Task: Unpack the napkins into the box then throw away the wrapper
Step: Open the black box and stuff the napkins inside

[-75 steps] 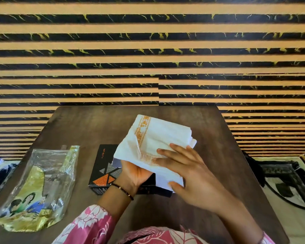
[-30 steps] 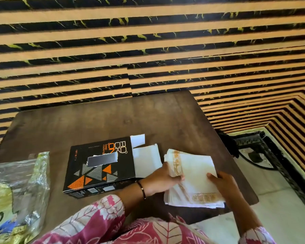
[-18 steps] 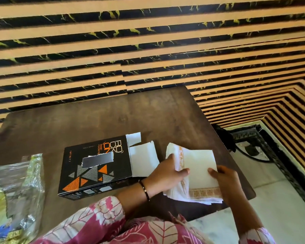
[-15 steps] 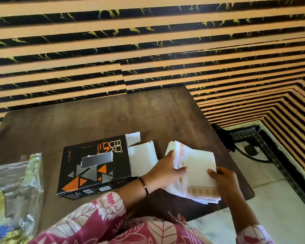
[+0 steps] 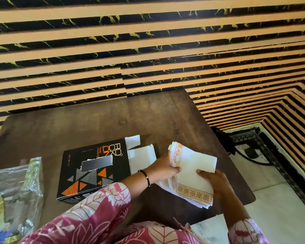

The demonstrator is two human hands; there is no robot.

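Observation:
A stack of white napkins (image 5: 195,166) with orange borders is held just above the table's right part. My left hand (image 5: 163,169) grips its left edge, thumb on top. My right hand (image 5: 213,180) holds the near right edge, thumb on top. The black box (image 5: 88,166) with orange and grey triangles lies flat to the left of the napkins, its white end flaps (image 5: 141,156) open toward them. The clear plastic wrapper (image 5: 12,194) with a yellow print lies at the table's left edge.
The dark wooden table (image 5: 113,120) stands against a striped black and tan wall (image 5: 148,50). Its right edge drops to a pale floor (image 5: 278,208) where a dark metal frame (image 5: 250,148) lies.
The napkin stack came down from above the box to the table's right side beside the open flaps. In the last half second both hands shifted it slightly and fanned its edges.

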